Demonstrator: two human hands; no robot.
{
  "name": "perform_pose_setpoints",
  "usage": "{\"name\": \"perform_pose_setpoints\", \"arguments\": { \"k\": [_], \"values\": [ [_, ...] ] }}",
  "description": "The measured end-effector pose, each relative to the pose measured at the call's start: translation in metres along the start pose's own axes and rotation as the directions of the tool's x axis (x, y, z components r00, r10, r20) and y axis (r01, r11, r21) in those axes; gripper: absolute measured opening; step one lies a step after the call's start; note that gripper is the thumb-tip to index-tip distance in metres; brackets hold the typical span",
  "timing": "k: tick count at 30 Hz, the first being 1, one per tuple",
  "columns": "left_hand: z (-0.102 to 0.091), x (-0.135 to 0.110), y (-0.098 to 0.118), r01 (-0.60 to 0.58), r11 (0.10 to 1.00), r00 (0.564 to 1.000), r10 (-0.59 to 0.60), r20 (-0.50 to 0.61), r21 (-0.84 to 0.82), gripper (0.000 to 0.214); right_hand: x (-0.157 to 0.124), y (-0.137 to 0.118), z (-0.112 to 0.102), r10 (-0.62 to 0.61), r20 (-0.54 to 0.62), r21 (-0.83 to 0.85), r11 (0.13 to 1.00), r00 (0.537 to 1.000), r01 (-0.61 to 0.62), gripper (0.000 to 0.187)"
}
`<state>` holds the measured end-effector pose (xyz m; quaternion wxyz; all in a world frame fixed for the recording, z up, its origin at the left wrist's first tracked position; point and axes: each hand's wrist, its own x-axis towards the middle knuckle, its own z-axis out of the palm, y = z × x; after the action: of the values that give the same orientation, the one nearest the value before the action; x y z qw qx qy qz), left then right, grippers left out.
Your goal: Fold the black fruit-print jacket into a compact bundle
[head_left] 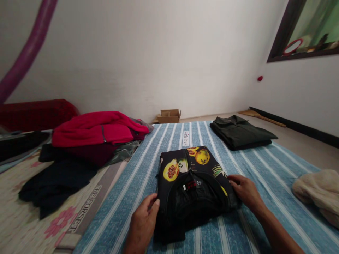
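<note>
A folded black jacket (pixel 174 190) with a papaya and pineapple print lies on a blue-and-white striped sheet (pixel 137 197). Its zip runs up the middle, and the round collar with a small label faces me. At the jacket's left edge, my left hand (pixel 144 218) has its thumb and fingers closed on the fabric. My right hand (pixel 245 190) grips the opposite edge, fingertips partly hidden by the cloth. Farther back on the right, a dark green folded garment (pixel 241 132) rests on the same sheet.
Left of the sheet, a red fleece garment (pixel 90 128) and dark clothes (pixel 60 180) are heaped on a floral mat (pixel 31 225). A beige fluffy item (pixel 317 194) lies at the right. An open cardboard box (pixel 169 116) stands by the wall. A purple tube (pixel 29 49) crosses the upper left.
</note>
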<state>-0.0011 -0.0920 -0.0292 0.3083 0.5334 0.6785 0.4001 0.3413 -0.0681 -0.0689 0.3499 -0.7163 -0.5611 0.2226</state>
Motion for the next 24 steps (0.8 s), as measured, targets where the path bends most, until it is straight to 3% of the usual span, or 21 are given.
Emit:
{"name": "perform_pose_setpoints", "arguments": {
  "k": [3,8,12,15,18,20,24],
  "values": [
    [0.003,-0.004,0.001,0.023,0.999,1.0,-0.024,-0.02,-0.039,0.026,-0.003,0.005,0.005,-0.025,0.061,0.094,0.995,0.998,0.019,0.035],
    [0.007,-0.004,0.005,0.057,0.993,0.998,-0.059,-0.018,-0.102,0.03,-0.004,0.008,0.007,0.114,0.122,0.221,0.965,0.986,-0.139,0.046],
    [0.008,0.0,0.018,0.196,0.948,0.978,-0.169,0.124,-0.251,0.047,-0.003,0.005,0.006,0.15,0.109,0.222,0.96,0.983,-0.171,0.052],
    [0.008,0.003,0.028,0.309,0.897,0.927,-0.21,0.31,-0.317,0.049,-0.007,-0.001,0.004,0.067,0.102,0.194,0.977,0.993,-0.086,0.049],
    [0.006,0.008,0.038,0.426,0.815,0.868,-0.245,0.431,-0.394,0.036,-0.012,-0.009,-0.001,-0.079,0.06,0.2,0.978,0.995,0.065,0.041],
    [0.004,0.013,0.045,0.502,0.726,0.846,-0.299,0.441,-0.47,0.022,-0.013,-0.016,-0.005,-0.171,0.065,0.221,0.963,0.983,0.153,0.036],
    [0.001,0.023,0.066,0.566,0.562,0.824,-0.4,0.4,-0.603,0.006,-0.009,-0.032,-0.014,-0.291,0.182,0.218,0.943,0.939,0.25,0.037]
  ]
}}
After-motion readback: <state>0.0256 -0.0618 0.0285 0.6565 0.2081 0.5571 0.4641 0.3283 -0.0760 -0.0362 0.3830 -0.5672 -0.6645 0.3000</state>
